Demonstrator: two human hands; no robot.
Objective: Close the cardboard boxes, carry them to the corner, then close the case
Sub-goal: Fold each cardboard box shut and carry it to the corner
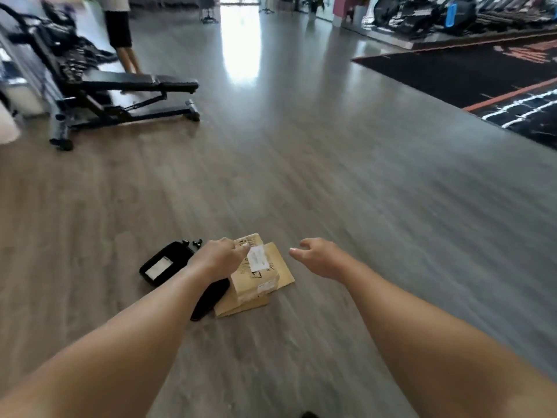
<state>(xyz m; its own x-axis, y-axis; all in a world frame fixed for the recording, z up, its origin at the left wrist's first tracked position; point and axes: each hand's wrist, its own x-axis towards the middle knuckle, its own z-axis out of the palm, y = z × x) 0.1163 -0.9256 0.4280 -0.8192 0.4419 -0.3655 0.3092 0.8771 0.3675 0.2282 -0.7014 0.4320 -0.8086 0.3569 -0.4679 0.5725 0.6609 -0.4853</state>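
Two cardboard boxes lie stacked on the grey wood floor. The small taped box [256, 273] with white labels sits on top of a flatter, wider box [278, 271]. Left of them lies an open black case [162, 263], one half showing a white label, its other half [211, 298] against the boxes. My left hand [218, 256] reaches over the small box's left top edge, fingers loosely bent, touching or just above it. My right hand [316, 256] hovers to the right of the boxes, fingers relaxed, holding nothing.
A black weight bench [129, 95] stands at the far left, with a person's legs [126, 52] behind it. A black mat with orange and white lines [482, 76] covers the floor at the right. Gym gear lines the back right wall.
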